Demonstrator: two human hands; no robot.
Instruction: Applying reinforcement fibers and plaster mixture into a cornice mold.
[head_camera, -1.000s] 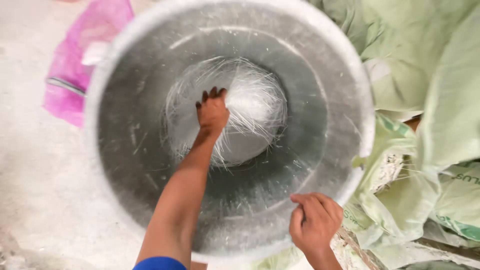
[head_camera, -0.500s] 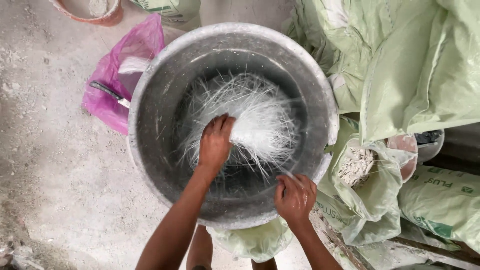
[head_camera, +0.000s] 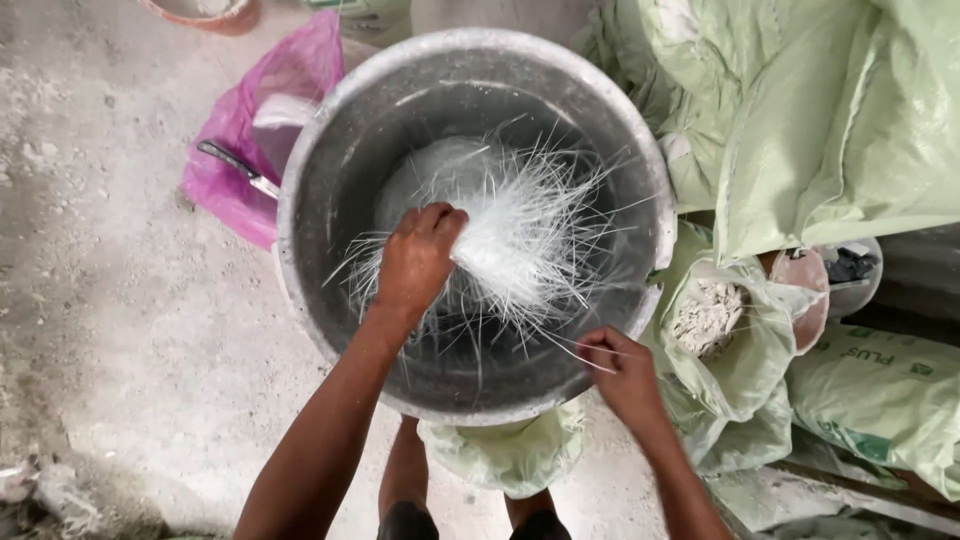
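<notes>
Clutching white fibre bundle (head_camera: 520, 235), left hand (head_camera: 418, 262) grip clamped; right hand (head_camera: 622, 372) grip pinching bucket (head_camera: 330, 170) rim.

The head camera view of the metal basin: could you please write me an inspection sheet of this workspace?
Surface: dusty concrete floor.
Job's things: grey metal basin holding a tuft of white glassy fibres.
Clutter: pink plastic bag with a knife on it; pale green sacks; open bag of grey lumps.
Grippers: left hand grips the fibres; right hand pinches a few strands at the rim.
Cables: nothing seen.
Surroundings: orange bowl at top edge.
</notes>
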